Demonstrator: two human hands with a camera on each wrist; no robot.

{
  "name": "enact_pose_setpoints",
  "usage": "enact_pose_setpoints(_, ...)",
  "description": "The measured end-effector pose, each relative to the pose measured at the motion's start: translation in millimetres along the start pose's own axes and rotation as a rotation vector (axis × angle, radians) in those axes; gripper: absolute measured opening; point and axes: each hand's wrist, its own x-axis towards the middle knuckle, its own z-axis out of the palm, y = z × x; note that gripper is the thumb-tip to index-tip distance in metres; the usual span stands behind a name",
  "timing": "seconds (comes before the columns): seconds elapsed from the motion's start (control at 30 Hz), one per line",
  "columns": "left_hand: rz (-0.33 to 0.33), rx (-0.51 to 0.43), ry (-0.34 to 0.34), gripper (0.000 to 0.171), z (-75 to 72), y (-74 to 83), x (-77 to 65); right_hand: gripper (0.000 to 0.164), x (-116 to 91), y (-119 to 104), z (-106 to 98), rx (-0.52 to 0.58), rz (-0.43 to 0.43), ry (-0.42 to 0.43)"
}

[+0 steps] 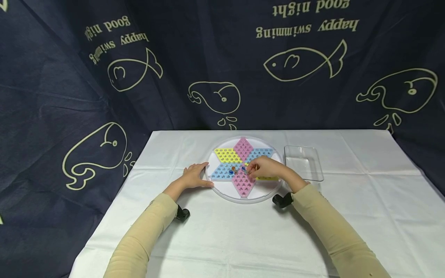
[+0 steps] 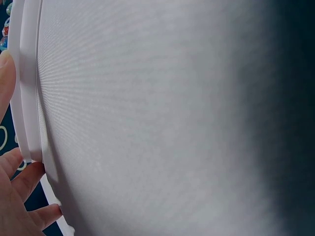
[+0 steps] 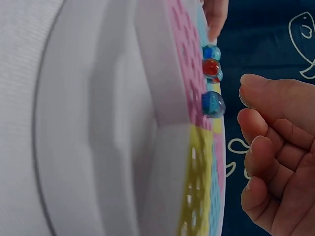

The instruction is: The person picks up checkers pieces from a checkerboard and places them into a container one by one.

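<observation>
A round white Chinese checkers board point(image 1: 226, 193) with a pink, yellow and blue star lies on the white table. Several glass marbles point(image 1: 231, 172) sit near the star's middle. My left hand point(image 1: 192, 177) rests at the board's left rim, thumb and fingers spread along it; the left wrist view shows its fingertips point(image 2: 34, 172) against the edge. My right hand point(image 1: 267, 168) hovers over the board, fingers loosely bent. In the right wrist view a clear blue marble point(image 3: 213, 104) and a red one point(image 3: 211, 68) sit on the pink area, with a gap to the right fingertips point(image 3: 250, 91), which hold nothing.
A clear rectangular box point(image 1: 311, 154) stands just right of the board, close to the right forearm. Behind the table hangs a dark blue cloth point(image 1: 174, 104) with fish and whale drawings. Black wrist mounts point(image 1: 282, 200) stick out below the sleeves.
</observation>
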Motion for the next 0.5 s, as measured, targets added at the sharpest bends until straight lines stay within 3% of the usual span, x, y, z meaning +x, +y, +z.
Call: enact_pose_setpoints(0.5,-0.002,0.008,-0.004,0.094,0.1,0.1,0.6,0.013,-4,9,-21,-0.034,-0.012,0.057)
